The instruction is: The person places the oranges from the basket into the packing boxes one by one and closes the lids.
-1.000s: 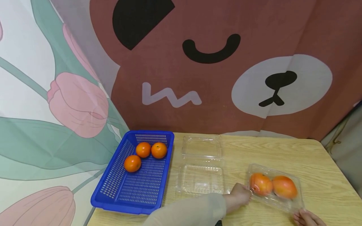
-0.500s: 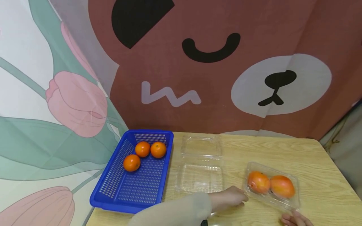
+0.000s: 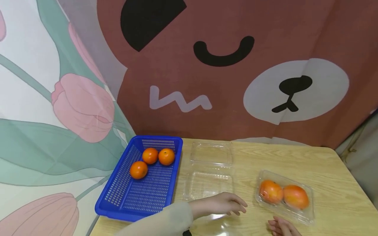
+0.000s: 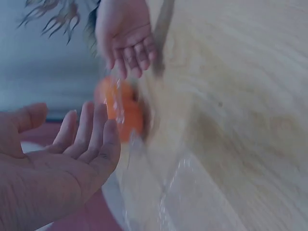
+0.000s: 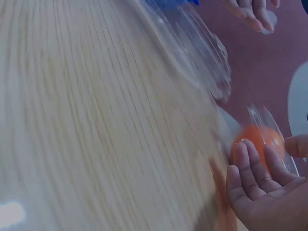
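Note:
A closed clear plastic clamshell box (image 3: 307,216) with two oranges (image 3: 296,196) inside lies on the right of the table. My left hand (image 3: 222,204), fingers extended and holding nothing, is left of that box, over the front edge of an open, unfilled clamshell box (image 3: 209,185). Just in front of the filled box is my right hand (image 3: 282,226), its fingers loosely bent and nothing in them. The left wrist view has my left palm (image 4: 72,159) turned up with fingers spread. In the right wrist view, the right hand's fingers (image 5: 257,173) overlap the filled box.
A blue plastic basket (image 3: 147,203) with three oranges (image 3: 138,170) stands on the left of the wooden table (image 3: 333,177). Another clear plastic piece (image 3: 218,226) glints at the front, below the left forearm. A curtain with a printed bear (image 3: 224,91) hangs behind the table.
Both hands have let go of the filled clamshell box and moved left, away from it. The left hand has straightened its fingers. The box stays at nearly the same spot.

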Demonstrator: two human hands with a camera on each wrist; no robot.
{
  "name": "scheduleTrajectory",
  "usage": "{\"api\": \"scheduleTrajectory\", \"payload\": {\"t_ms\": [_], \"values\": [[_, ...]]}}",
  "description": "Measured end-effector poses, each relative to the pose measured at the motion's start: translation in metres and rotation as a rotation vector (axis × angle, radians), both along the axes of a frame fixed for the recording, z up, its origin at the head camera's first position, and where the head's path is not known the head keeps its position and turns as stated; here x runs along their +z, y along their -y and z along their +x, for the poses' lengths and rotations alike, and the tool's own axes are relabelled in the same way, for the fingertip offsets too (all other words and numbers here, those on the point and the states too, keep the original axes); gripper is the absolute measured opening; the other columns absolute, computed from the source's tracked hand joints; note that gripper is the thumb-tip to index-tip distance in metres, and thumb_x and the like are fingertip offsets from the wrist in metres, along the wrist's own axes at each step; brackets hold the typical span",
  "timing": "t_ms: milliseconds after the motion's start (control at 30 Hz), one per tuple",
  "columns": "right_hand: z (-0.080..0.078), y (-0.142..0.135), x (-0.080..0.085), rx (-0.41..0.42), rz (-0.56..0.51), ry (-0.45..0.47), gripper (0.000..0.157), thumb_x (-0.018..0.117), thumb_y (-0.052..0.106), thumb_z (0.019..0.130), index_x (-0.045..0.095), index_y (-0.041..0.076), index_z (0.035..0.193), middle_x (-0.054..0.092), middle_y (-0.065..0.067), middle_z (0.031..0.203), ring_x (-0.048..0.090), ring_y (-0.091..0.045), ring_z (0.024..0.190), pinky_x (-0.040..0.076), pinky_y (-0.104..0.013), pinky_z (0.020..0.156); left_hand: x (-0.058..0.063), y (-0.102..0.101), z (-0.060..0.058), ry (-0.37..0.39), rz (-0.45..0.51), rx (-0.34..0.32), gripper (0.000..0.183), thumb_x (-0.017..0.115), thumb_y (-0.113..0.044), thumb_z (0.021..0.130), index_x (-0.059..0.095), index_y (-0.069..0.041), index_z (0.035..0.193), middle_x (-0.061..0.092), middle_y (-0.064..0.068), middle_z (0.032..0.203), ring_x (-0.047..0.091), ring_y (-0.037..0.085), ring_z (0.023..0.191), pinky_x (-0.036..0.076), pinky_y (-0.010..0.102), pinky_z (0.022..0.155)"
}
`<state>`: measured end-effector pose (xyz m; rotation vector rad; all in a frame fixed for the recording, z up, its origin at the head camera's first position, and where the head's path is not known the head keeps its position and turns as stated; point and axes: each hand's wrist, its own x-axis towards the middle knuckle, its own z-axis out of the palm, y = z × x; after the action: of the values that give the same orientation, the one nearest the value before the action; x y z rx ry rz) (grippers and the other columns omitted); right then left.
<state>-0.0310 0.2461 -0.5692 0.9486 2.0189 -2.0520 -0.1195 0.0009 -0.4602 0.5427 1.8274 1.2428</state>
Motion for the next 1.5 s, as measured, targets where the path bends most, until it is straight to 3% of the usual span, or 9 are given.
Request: {"api": "scheduleTrajectory", "payload": {"t_ms": [100, 233, 367, 567, 833, 1000, 1200, 1333, 1500], "values": [[-0.002, 0.014, 0.01, 0.037, -0.023, -0.069, 0.064, 0.044, 0.052, 0.092, 0.048, -0.001, 0.127, 0.066, 0.016, 0.082, 0.063, -0.003, 0.077, 0.052, -0.021, 0.069, 0.007, 0.013, -0.003, 0.003, 0.018, 0.024, 0.033, 0.047, -0.027, 0.096, 0.059, -0.01, 0.121, 0.065, -0.007, 0.106, 0.062, 0.008, 0.091, 0.05, 0.029, 0.077], [-0.007, 0.026, 0.007, 0.118, -0.092, -0.302, 0.045, 0.046, 0.042, 0.095, 0.06, 0.004, 0.115, 0.068, 0.012, 0.091, 0.065, -0.006, 0.083, 0.053, -0.023, 0.069, 0.014, 0.025, -0.008, -0.034, 0.03, 0.075, 0.032, 0.048, -0.028, 0.095, 0.061, -0.011, 0.118, 0.065, -0.006, 0.106, 0.063, 0.01, 0.09, 0.05, 0.029, 0.074], [-0.017, 0.042, 0.0, 0.155, -0.142, -0.462, 0.05, 0.047, 0.038, 0.096, 0.057, -0.006, 0.118, 0.068, 0.01, 0.099, 0.065, -0.005, 0.088, 0.052, -0.022, 0.071, 0.02, 0.035, -0.014, -0.103, 0.037, 0.086, 0.032, 0.048, -0.029, 0.096, 0.061, -0.011, 0.119, 0.067, -0.007, 0.103, 0.063, 0.011, 0.089, 0.05, 0.03, 0.076], [-0.031, 0.072, -0.001, 0.076, -0.115, -0.429, 0.052, 0.049, 0.031, 0.096, 0.049, -0.013, 0.124, 0.067, 0.013, 0.098, 0.063, 0.0, 0.09, 0.05, -0.017, 0.074, 0.027, 0.048, -0.017, -0.189, 0.058, 0.114, 0.03, 0.049, -0.025, 0.095, 0.061, -0.01, 0.118, 0.068, -0.005, 0.101, 0.064, 0.008, 0.085, 0.049, 0.025, 0.071], [-0.043, 0.095, -0.005, -0.013, -0.147, -0.55, 0.042, 0.048, 0.012, 0.097, 0.043, -0.02, 0.124, 0.065, 0.013, 0.104, 0.061, 0.0, 0.097, 0.048, -0.017, 0.081, 0.028, 0.067, -0.013, -0.209, 0.093, 0.187, 0.026, 0.05, -0.023, 0.096, 0.062, -0.01, 0.114, 0.068, -0.002, 0.1, 0.064, 0.012, 0.087, 0.048, 0.025, 0.071], [-0.053, 0.101, -0.007, 0.024, -0.128, -0.527, 0.044, 0.046, 0.018, 0.098, 0.043, -0.012, 0.13, 0.062, 0.014, 0.113, 0.056, 0.003, 0.105, 0.042, -0.011, 0.086, 0.028, 0.079, -0.014, -0.186, 0.108, 0.254, 0.024, 0.049, -0.02, 0.096, 0.062, -0.01, 0.113, 0.068, 0.003, 0.102, 0.064, 0.016, 0.089, 0.048, 0.028, 0.072], [-0.061, 0.103, -0.011, 0.104, -0.003, -0.424, 0.047, 0.045, 0.031, 0.098, 0.045, 0.003, 0.135, 0.051, 0.005, 0.134, 0.046, 0.014, 0.108, 0.033, -0.005, 0.089, 0.03, 0.095, -0.026, -0.247, 0.115, 0.295, 0.027, 0.047, -0.024, 0.097, 0.06, -0.01, 0.117, 0.066, 0.004, 0.106, 0.062, 0.02, 0.094, 0.047, 0.032, 0.078], [-0.062, 0.103, -0.014, 0.148, 0.098, -0.38, 0.047, 0.044, 0.035, 0.098, 0.046, 0.008, 0.136, 0.045, -0.006, 0.14, 0.041, 0.018, 0.107, 0.031, -0.003, 0.088, 0.032, 0.11, -0.036, -0.281, 0.146, 0.26, 0.03, 0.046, -0.025, 0.098, 0.058, -0.008, 0.12, 0.064, 0.007, 0.111, 0.06, 0.022, 0.1, 0.046, 0.03, 0.084], [-0.062, 0.101, -0.019, 0.174, 0.135, -0.373, 0.048, 0.044, 0.037, 0.097, 0.046, 0.009, 0.136, 0.046, -0.004, 0.138, 0.041, 0.02, 0.106, 0.03, -0.003, 0.087, 0.032, 0.126, -0.047, -0.323, 0.19, 0.212, 0.031, 0.044, -0.025, 0.099, 0.057, -0.009, 0.121, 0.06, 0.008, 0.117, 0.057, 0.021, 0.107, 0.044, 0.031, 0.091]]}}
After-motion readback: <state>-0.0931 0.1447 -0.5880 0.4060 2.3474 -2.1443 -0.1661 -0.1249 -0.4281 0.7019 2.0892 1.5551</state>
